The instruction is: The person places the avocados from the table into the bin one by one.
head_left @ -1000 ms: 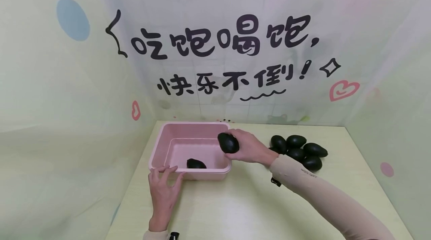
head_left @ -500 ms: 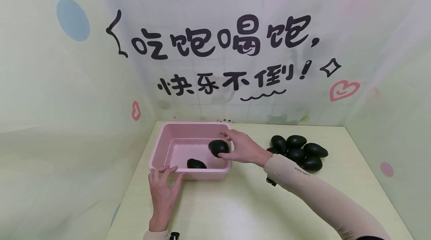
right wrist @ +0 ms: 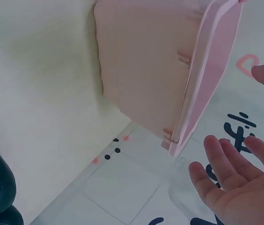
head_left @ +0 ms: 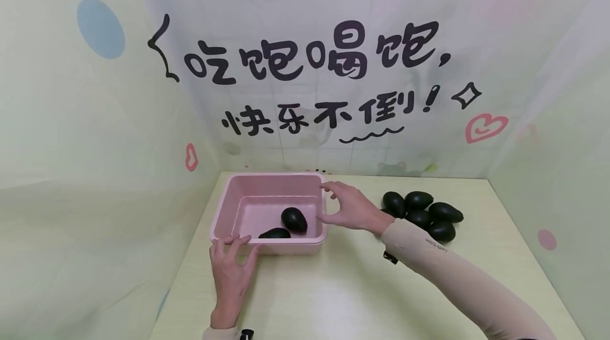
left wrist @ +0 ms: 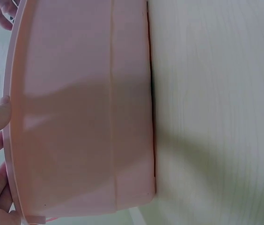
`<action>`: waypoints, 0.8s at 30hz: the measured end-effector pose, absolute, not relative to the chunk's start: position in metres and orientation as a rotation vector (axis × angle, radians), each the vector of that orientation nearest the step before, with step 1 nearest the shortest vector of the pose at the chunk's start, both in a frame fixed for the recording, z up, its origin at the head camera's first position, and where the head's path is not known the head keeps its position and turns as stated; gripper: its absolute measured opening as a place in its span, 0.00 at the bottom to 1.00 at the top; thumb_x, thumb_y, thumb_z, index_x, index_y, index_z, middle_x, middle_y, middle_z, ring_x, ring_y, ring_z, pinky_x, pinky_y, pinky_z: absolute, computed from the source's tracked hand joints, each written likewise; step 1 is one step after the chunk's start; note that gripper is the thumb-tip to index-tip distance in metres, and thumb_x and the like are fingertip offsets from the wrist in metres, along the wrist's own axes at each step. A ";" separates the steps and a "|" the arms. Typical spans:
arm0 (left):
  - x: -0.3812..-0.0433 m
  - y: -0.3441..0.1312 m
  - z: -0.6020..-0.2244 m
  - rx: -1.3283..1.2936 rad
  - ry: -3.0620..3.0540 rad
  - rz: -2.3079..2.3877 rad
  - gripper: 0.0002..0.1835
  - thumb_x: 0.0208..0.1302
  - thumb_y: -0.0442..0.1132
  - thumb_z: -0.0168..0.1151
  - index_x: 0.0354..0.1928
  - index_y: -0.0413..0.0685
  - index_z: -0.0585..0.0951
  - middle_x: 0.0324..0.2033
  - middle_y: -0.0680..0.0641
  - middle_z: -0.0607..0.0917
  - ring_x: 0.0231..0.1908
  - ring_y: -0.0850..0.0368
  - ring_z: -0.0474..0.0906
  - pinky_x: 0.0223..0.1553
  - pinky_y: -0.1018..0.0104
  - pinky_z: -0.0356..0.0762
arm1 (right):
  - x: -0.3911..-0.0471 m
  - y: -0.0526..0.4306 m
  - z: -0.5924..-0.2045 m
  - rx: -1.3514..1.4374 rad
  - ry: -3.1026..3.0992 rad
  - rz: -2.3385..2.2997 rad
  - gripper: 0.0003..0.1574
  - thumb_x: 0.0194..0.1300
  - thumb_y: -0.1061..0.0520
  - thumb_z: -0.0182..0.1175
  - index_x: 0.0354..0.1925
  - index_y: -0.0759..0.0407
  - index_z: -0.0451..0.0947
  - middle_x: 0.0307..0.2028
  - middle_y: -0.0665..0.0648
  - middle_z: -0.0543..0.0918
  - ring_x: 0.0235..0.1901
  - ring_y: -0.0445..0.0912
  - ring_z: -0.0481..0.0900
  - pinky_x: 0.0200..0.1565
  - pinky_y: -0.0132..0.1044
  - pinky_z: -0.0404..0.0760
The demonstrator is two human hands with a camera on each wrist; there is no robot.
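"Which step are we at?"

"Release, I'd judge: my right hand (head_left: 352,208) is spread, holding nothing, by the right edge of the pink bin (head_left: 290,249); my left hand (head_left: 232,271) grips its front rim."

"And inside?"

"Two avocados (head_left: 294,220). The other avocados (head_left: 419,200) lie clustered on the counter (head_left: 333,287); next probably calls for reaching right."

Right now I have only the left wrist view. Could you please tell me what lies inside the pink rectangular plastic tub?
Observer: Two dark, glossy, oval fruits lie inside the tub.
Operator: Thank you. Does the right hand hold anything?
Observer: No, its fingers hold nothing.
Operator: Are there more fruits elsewhere?
Observer: Yes, a cluster of similar fruits lies on the pale wood-grain table, right of the tub.
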State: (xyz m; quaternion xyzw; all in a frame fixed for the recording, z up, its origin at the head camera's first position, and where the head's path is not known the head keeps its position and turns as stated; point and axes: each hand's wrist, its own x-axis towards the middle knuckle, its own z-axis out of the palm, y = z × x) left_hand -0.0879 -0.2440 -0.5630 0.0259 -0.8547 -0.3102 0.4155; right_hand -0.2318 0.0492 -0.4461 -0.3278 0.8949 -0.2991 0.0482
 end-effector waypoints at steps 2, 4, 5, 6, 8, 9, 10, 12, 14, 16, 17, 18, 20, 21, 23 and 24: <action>-0.088 -0.244 -0.563 0.064 -2.146 -0.777 0.17 0.48 0.36 0.84 0.40 0.39 0.88 0.45 0.29 0.82 0.46 0.32 0.72 0.54 0.41 0.67 | -0.232 0.053 -0.445 -0.984 2.729 -0.929 0.47 0.63 0.43 0.75 0.73 0.59 0.72 0.67 0.60 0.82 0.55 0.53 0.85 0.54 0.50 0.86; -0.088 -0.244 -0.563 0.063 -2.146 -0.776 0.17 0.48 0.36 0.84 0.40 0.39 0.88 0.45 0.29 0.82 0.46 0.32 0.72 0.51 0.46 0.66 | -0.232 0.056 -0.444 -0.965 2.732 -0.938 0.48 0.63 0.42 0.75 0.73 0.59 0.72 0.68 0.60 0.81 0.56 0.54 0.86 0.55 0.51 0.86; -0.088 -0.243 -0.563 0.063 -2.146 -0.773 0.17 0.48 0.36 0.84 0.40 0.39 0.88 0.45 0.29 0.82 0.46 0.32 0.72 0.51 0.47 0.66 | -0.232 0.058 -0.444 -0.958 2.736 -0.938 0.48 0.63 0.41 0.75 0.73 0.60 0.72 0.68 0.60 0.81 0.56 0.54 0.86 0.55 0.51 0.86; -0.088 -0.243 -0.563 0.062 -2.145 -0.771 0.17 0.48 0.36 0.84 0.40 0.39 0.88 0.45 0.30 0.82 0.46 0.32 0.72 0.51 0.47 0.66 | -0.233 0.059 -0.444 -0.951 2.738 -0.942 0.49 0.63 0.41 0.75 0.73 0.61 0.72 0.68 0.60 0.81 0.57 0.55 0.86 0.55 0.52 0.86; -0.088 -0.244 -0.562 0.061 -2.144 -0.772 0.17 0.48 0.36 0.84 0.40 0.39 0.88 0.45 0.30 0.82 0.46 0.32 0.72 0.51 0.47 0.66 | -0.233 0.063 -0.444 -0.927 2.743 -0.949 0.49 0.63 0.40 0.75 0.74 0.61 0.71 0.68 0.60 0.81 0.57 0.56 0.86 0.56 0.52 0.86; -0.088 -0.244 -0.562 0.060 -2.145 -0.774 0.17 0.48 0.36 0.84 0.40 0.39 0.88 0.45 0.30 0.82 0.46 0.32 0.72 0.51 0.46 0.66 | -0.233 0.064 -0.444 -0.915 2.745 -0.954 0.49 0.63 0.40 0.74 0.74 0.61 0.71 0.68 0.60 0.81 0.58 0.56 0.86 0.56 0.52 0.86; -0.088 -0.244 -0.562 0.061 -2.145 -0.776 0.17 0.48 0.36 0.84 0.40 0.39 0.88 0.44 0.30 0.82 0.46 0.32 0.72 0.53 0.43 0.67 | -0.233 0.066 -0.444 -0.899 2.746 -0.960 0.49 0.64 0.40 0.74 0.74 0.60 0.71 0.68 0.60 0.81 0.58 0.55 0.85 0.57 0.52 0.86; -0.088 -0.244 -0.562 0.064 -2.150 -0.785 0.17 0.48 0.36 0.84 0.40 0.39 0.88 0.44 0.29 0.82 0.46 0.32 0.72 0.55 0.38 0.67 | -0.233 0.070 -0.444 -0.874 2.749 -0.973 0.49 0.64 0.40 0.74 0.75 0.58 0.71 0.68 0.59 0.81 0.59 0.55 0.85 0.57 0.53 0.86; -0.088 -0.244 -0.562 0.071 -2.156 -0.792 0.18 0.48 0.36 0.84 0.40 0.39 0.88 0.44 0.30 0.82 0.46 0.32 0.72 0.60 0.31 0.67 | -0.233 0.073 -0.445 -0.850 2.753 -0.988 0.49 0.64 0.40 0.74 0.75 0.57 0.70 0.68 0.59 0.81 0.59 0.54 0.85 0.57 0.53 0.86; -0.088 -0.244 -0.562 0.076 -2.161 -0.796 0.18 0.48 0.36 0.84 0.40 0.39 0.88 0.44 0.30 0.82 0.46 0.32 0.72 0.64 0.25 0.64 | -0.233 0.077 -0.446 -0.831 2.759 -1.002 0.49 0.64 0.40 0.74 0.75 0.56 0.71 0.68 0.59 0.81 0.60 0.54 0.85 0.57 0.54 0.85; -0.088 -0.244 -0.562 0.078 -2.164 -0.797 0.18 0.48 0.36 0.84 0.40 0.39 0.88 0.45 0.30 0.82 0.46 0.32 0.72 0.64 0.24 0.63 | -0.233 0.079 -0.447 -0.827 2.767 -1.002 0.49 0.64 0.40 0.74 0.75 0.57 0.71 0.68 0.59 0.81 0.60 0.55 0.85 0.57 0.54 0.86; -0.088 -0.244 -0.562 0.078 -2.165 -0.797 0.18 0.48 0.36 0.84 0.40 0.39 0.88 0.45 0.30 0.82 0.46 0.32 0.72 0.64 0.25 0.64 | -0.233 0.081 -0.448 -0.816 2.771 -1.009 0.49 0.64 0.40 0.74 0.75 0.57 0.71 0.68 0.59 0.81 0.60 0.55 0.85 0.57 0.55 0.86; -0.088 -0.245 -0.562 0.078 -2.169 -0.794 0.18 0.48 0.36 0.84 0.40 0.39 0.88 0.45 0.29 0.82 0.46 0.32 0.72 0.62 0.28 0.66 | -0.234 0.085 -0.450 -0.785 2.782 -1.012 0.49 0.63 0.39 0.74 0.75 0.56 0.70 0.68 0.59 0.81 0.60 0.55 0.85 0.56 0.55 0.86; -0.088 -0.245 -0.562 0.078 -2.170 -0.791 0.18 0.48 0.36 0.84 0.40 0.39 0.88 0.45 0.29 0.82 0.47 0.32 0.72 0.60 0.32 0.67 | -0.234 0.087 -0.451 -0.772 2.788 -1.011 0.49 0.63 0.39 0.74 0.75 0.56 0.70 0.68 0.59 0.81 0.60 0.55 0.85 0.56 0.55 0.86; -0.088 -0.245 -0.562 0.080 -2.174 -0.784 0.18 0.48 0.37 0.84 0.40 0.39 0.88 0.46 0.28 0.82 0.47 0.32 0.72 0.55 0.39 0.68 | -0.234 0.091 -0.452 -0.744 2.796 -1.010 0.49 0.63 0.40 0.74 0.75 0.56 0.70 0.68 0.59 0.81 0.60 0.56 0.85 0.56 0.56 0.86; -0.088 -0.245 -0.562 0.080 -2.175 -0.782 0.18 0.48 0.37 0.84 0.40 0.39 0.88 0.46 0.28 0.82 0.47 0.32 0.72 0.53 0.43 0.67 | -0.234 0.093 -0.453 -0.727 2.796 -1.014 0.49 0.63 0.40 0.75 0.75 0.55 0.70 0.68 0.59 0.81 0.60 0.56 0.85 0.56 0.56 0.86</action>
